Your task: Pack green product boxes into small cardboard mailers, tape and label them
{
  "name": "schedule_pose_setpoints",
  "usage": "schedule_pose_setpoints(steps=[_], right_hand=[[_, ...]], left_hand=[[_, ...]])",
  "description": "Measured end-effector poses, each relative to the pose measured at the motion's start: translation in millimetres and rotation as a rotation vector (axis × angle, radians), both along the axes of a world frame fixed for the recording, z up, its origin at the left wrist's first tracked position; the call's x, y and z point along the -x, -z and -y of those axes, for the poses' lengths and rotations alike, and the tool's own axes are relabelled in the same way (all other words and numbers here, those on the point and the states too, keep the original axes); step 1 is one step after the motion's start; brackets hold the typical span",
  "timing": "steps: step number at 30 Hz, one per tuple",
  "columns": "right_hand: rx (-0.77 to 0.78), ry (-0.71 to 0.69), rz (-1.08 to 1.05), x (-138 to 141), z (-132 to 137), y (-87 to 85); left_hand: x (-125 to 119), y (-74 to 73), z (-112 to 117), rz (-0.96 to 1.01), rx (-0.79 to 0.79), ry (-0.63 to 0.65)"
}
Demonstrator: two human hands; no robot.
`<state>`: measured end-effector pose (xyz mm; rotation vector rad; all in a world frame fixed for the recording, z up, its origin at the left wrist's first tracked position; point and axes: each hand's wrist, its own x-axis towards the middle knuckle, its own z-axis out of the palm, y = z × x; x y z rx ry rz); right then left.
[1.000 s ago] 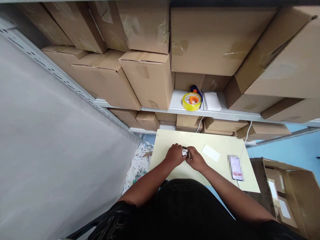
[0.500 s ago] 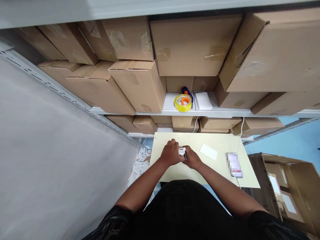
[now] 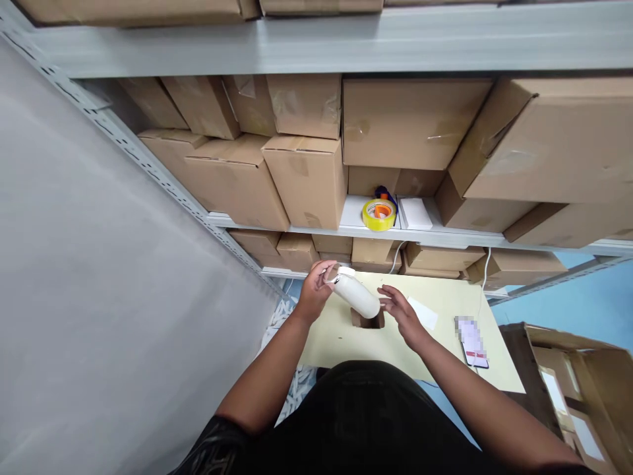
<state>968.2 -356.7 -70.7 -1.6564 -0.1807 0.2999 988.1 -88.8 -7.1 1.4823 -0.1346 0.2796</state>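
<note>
A white bottle (image 3: 360, 297) with a shiny band near its cap end is tilted above the table. My left hand (image 3: 314, 287) grips it at the cap end. My right hand (image 3: 401, 315) is beside the bottle's lower end, fingers apart; whether a fingertip touches it I cannot tell. Under the bottle, a small open cardboard box (image 3: 368, 320) stands on the pale yellow table (image 3: 341, 349), partly covered by the bottle.
White paper (image 3: 422, 313) and a phone (image 3: 472, 340) with a cable lie to the right. Behind, shelves hold cardboard boxes (image 3: 302, 185), yellow tape (image 3: 379, 215) and a white stack (image 3: 414, 213). A large open carton (image 3: 573, 376) stands at right; a grey wall (image 3: 123, 297) is at left.
My hands were close together around a white and shiny top. Now they are apart, the bottle shows at full length in my left hand, and the small box is visible. The camera view has shifted.
</note>
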Motion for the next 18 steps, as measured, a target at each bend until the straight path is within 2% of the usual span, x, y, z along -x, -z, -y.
schedule_pose_setpoints(steps=[3, 6, 9, 14, 16, 18], right_hand=[[-0.276, -0.086, -0.342, 12.4, -23.2, -24.9], [-0.425, -0.138, -0.5, 26.1, -43.8, -38.5], [-0.451, -0.025, -0.41, 40.7, -54.7, -41.8], [-0.294, 0.27, -0.212, 62.8, -60.4, -35.7], [-0.329, 0.262, -0.239, 70.3, -58.3, -33.9], [-0.447, 0.166, -0.328, 76.9, -53.1, -34.3]], left_hand=[[-2.1, -4.0, 1.1, -0.087, 0.194, 0.107], [-1.9, -7.5, 9.9, -0.196, 0.311, 0.134], [8.3, -1.7, 24.4, -0.292, 0.348, 0.084], [35.2, 15.7, 45.1, -0.371, 0.239, 0.198], [38.9, 16.3, 49.9, -0.393, 0.201, 0.21], [39.1, 12.5, 56.0, -0.415, 0.213, 0.259]])
